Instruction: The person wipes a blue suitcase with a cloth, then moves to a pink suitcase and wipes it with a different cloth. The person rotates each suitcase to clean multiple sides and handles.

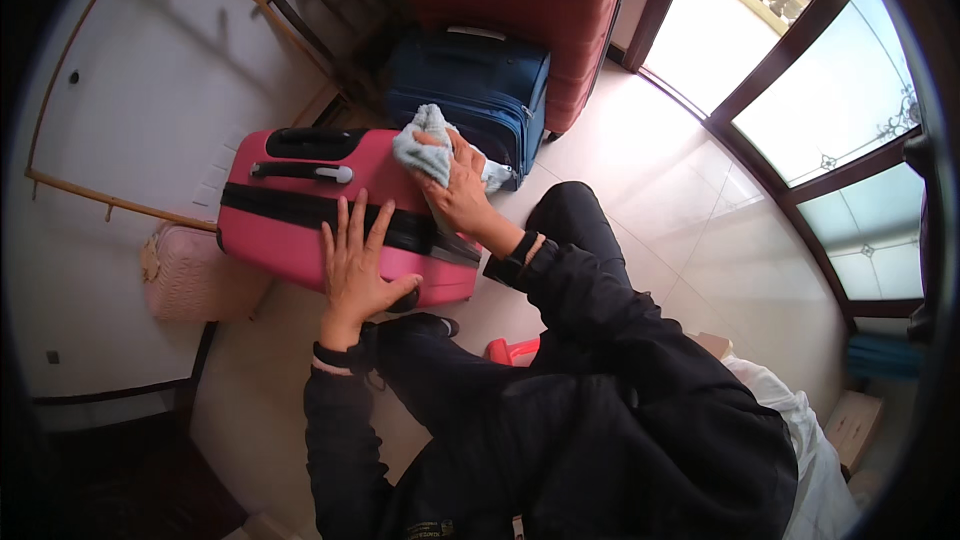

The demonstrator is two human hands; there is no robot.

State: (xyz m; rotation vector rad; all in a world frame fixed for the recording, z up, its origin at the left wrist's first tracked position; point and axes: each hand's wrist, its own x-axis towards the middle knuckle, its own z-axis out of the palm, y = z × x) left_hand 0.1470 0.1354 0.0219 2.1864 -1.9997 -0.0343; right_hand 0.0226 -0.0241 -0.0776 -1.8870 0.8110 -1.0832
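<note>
In front of me stands a pink hard-shell suitcase [289,244] with a black band around its middle. Its black carry handle [292,172] is on the side facing up. My left hand [360,259] lies spread on the suitcase, fingers apart across the band and the lower pink half. A pale blue-grey cloth [424,146] is gripped in my right hand [459,184] at the suitcase's upper right corner. Part of the cloth hangs beyond the fingers, and the hand hides the corner beneath it.
Close behind stand a blue fabric suitcase [469,75] and a large red suitcase [581,22]. A small pale pink case [202,277] sits by the wall at left. Wooden framing [120,201] leans there. Glazed doors [810,105] line the right. A red plastic object [514,352] lies between my legs.
</note>
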